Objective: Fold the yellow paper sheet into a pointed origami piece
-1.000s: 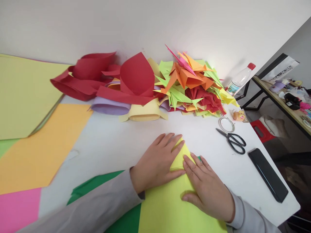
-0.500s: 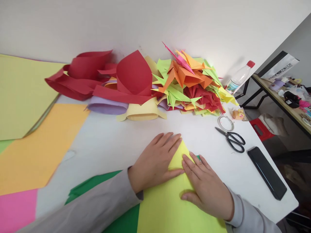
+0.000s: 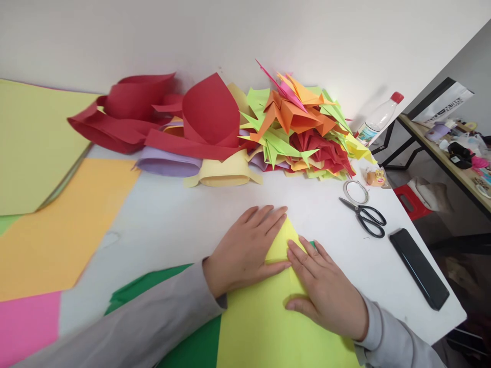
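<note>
A sheet of yellow paper lies in front of me, its far end folded to a point. My left hand rests flat over the left side of that folded tip, fingers stretched out. On the right side of the fold, my right hand presses down with its fingers extended and thumb apart. Both palms hide part of the folds. Beneath the yellow sheet lies green paper, which shows at the left and as a small corner beyond my right fingers.
Red paper shapes and a heap of folded colored paper line the wall. Scissors, a tape roll, a black case and a bottle stand or lie right. Orange paper lies left.
The view has tilted slightly, so the things on the table sit a little higher. Both hands keep nearly the same place on the yellow paper.
</note>
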The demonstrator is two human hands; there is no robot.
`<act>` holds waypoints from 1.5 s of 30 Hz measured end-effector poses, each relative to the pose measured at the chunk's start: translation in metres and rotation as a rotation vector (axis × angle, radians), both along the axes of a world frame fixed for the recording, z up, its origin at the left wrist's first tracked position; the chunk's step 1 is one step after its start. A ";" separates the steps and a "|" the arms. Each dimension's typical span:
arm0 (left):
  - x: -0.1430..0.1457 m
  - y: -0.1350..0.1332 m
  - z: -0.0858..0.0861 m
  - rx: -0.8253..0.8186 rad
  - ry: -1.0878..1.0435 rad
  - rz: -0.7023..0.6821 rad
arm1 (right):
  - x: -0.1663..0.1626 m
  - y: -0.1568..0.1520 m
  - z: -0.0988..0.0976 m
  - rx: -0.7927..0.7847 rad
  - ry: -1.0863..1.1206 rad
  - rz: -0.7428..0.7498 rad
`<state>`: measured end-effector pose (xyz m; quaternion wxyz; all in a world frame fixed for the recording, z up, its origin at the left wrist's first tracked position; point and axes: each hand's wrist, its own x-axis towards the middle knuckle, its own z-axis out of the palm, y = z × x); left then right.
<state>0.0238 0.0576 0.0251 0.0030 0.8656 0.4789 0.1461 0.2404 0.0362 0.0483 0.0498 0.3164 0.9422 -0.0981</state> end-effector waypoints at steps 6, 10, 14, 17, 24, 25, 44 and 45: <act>0.001 0.000 0.001 -0.004 0.018 0.001 | 0.000 0.000 -0.001 0.000 0.011 -0.006; 0.001 0.000 0.001 0.004 0.013 0.001 | 0.000 -0.001 -0.003 0.004 0.011 -0.013; 0.002 0.000 0.002 0.013 0.005 0.004 | 0.000 -0.001 -0.002 -0.004 0.032 -0.020; 0.002 0.000 0.001 0.025 0.000 0.003 | 0.000 -0.001 -0.002 -0.005 0.023 -0.020; 0.001 0.000 -0.002 0.036 -0.011 0.017 | 0.000 -0.002 -0.003 -0.001 0.039 -0.028; 0.001 0.000 -0.002 0.037 -0.009 0.019 | 0.000 -0.002 -0.003 0.001 0.037 -0.029; 0.003 0.002 0.005 0.013 -0.004 0.002 | 0.001 -0.002 -0.004 0.006 0.047 -0.018; 0.003 0.002 0.006 0.005 -0.003 0.002 | 0.001 -0.002 -0.003 0.006 0.047 -0.019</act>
